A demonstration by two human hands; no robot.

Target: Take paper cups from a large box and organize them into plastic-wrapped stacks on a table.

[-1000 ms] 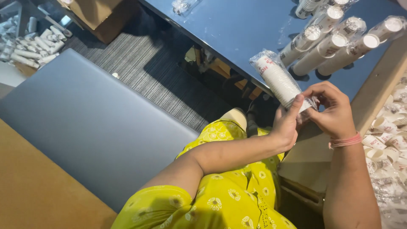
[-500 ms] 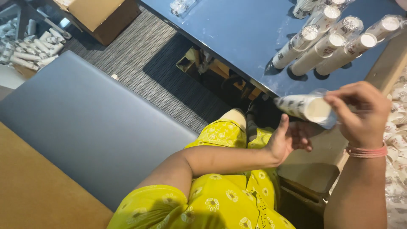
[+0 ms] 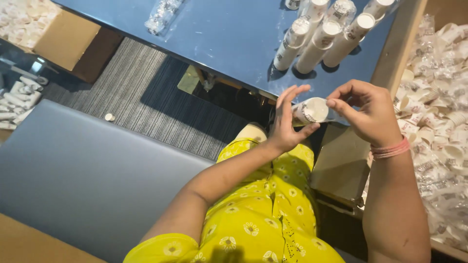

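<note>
A stack of white paper cups point(image 3: 312, 110) is held in the air between the two hands, just this side of the near edge of the dark blue table point(image 3: 229, 44) and above the lap in the yellow flowered dress point(image 3: 263, 214); its long axis runs roughly level, left to right and a little away, with the round white end facing the camera; the left hand point(image 3: 287, 122) has its fingers spread and only the thumb and fingertips touching the stack from the left and below; the right hand point(image 3: 368, 112) is curled, its fingertips pinching at the stack's right rim; both hands are on it, the right gripping more closely; farther back on the table lie several sleeves of stacked cups point(image 3: 321, 39), side by side and well apart from the hands; to the right an open cardboard box point(image 3: 390, 58) holds a heap of loose cups point(image 3: 438, 97), near the right wrist; open room lies over the table between hands and sleeves.
</note>
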